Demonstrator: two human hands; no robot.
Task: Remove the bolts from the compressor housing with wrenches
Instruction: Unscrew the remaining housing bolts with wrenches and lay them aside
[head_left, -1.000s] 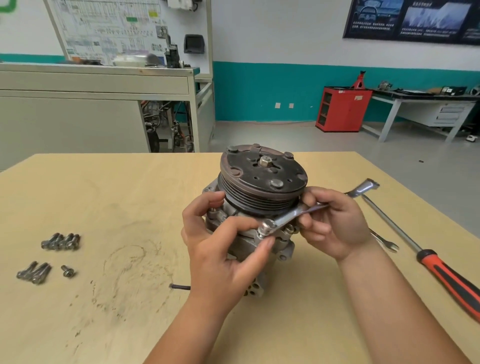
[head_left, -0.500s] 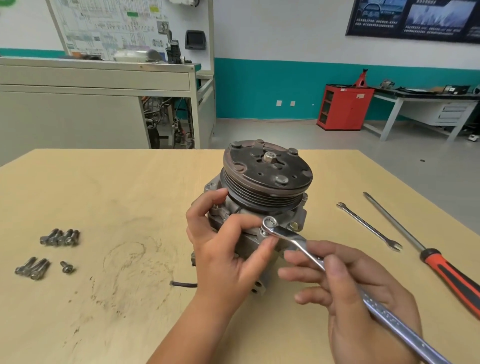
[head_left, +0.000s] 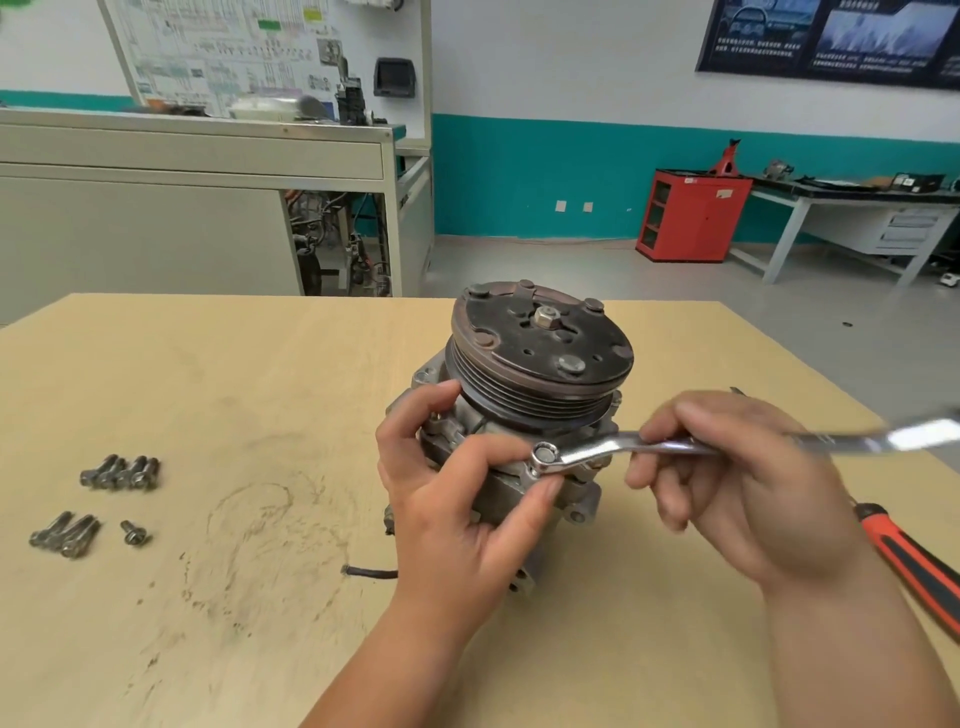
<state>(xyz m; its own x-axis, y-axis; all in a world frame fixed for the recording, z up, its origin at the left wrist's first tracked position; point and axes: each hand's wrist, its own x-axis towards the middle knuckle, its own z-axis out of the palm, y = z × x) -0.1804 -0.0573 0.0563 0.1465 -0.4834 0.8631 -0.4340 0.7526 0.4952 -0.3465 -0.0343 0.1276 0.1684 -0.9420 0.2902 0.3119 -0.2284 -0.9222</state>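
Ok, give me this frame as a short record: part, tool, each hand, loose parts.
part: compressor upright on wooden table, pulley on top
tool: wrench, ring end seated on a housing bolt
left hand: grips the compressor, thumb at the ring end
right hand: pinches the wrench shank
loose bolts: two clusters plus a small screw, table's left
idle: red-handled screwdriver at right

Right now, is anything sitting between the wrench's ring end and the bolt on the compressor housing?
Nothing visible. The wrench has its ring end over the bolt head; the left hand grips the housing, thumb against the ring, and the right hand holds the shank.
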